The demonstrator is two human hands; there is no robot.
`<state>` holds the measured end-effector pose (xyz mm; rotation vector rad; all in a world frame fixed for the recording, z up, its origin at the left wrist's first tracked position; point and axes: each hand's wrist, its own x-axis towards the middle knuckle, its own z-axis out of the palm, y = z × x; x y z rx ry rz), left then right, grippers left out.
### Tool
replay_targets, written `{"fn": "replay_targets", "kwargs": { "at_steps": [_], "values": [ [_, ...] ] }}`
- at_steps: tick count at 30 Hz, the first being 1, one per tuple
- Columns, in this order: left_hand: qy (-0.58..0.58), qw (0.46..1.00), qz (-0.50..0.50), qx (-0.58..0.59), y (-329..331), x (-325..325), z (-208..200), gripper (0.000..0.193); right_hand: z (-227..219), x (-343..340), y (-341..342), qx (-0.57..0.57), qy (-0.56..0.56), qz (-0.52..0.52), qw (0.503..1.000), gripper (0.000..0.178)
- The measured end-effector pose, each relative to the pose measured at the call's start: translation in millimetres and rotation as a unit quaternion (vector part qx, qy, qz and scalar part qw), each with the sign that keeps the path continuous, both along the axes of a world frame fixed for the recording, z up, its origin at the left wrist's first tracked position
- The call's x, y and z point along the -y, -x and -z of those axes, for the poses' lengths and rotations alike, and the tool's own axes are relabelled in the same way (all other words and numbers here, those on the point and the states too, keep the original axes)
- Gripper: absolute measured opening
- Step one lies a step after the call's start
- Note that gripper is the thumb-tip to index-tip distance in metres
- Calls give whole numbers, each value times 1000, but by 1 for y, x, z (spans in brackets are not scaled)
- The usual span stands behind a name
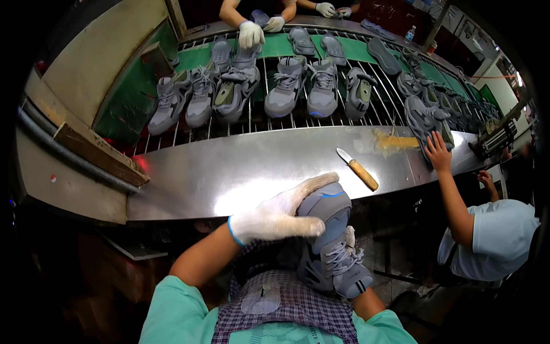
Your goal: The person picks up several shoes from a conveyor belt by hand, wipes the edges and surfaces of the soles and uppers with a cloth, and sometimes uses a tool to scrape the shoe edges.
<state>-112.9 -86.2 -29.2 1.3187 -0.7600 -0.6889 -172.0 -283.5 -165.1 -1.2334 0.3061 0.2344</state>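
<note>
Clasping toe of grey lace-up sneaker (332,232) between parted thumb (306,226) and fingers (318,182) of left hand (275,217); cannot tell grip of mostly hidden right hand (350,236). On tabletop (269,155): wooden-handled knife (360,171).

Left hand (279,217): covered by a white fabric glove (258,222), its cuff rimmed in blue | Upper body: clothed in a short-sleeved mint-green shirt (177,312), marked with dark print | Over it: a dark plaid apron (309,298) is worn, pale-lined, a light rounded patch (260,299) borne on its front

Grey shoe (330,243) with pale laces (342,258), aloft, its blue-lined toe toward the metal bench (195,178).
</note>
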Motion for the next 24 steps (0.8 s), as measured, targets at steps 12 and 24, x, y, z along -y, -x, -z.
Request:
{"fn": "replay_targets", "kwargs": {
  "at_steps": [12, 24],
  "values": [
    [-50, 956, -289, -22, -19, -58, 94, 68, -173, 29, 80, 106, 351, -356, 859, 64],
    [-41, 961, -275, -8, -51, -42, 88, 61, -80, -3, 14, 373, 549, -78, 744, 60]
  ]
}}
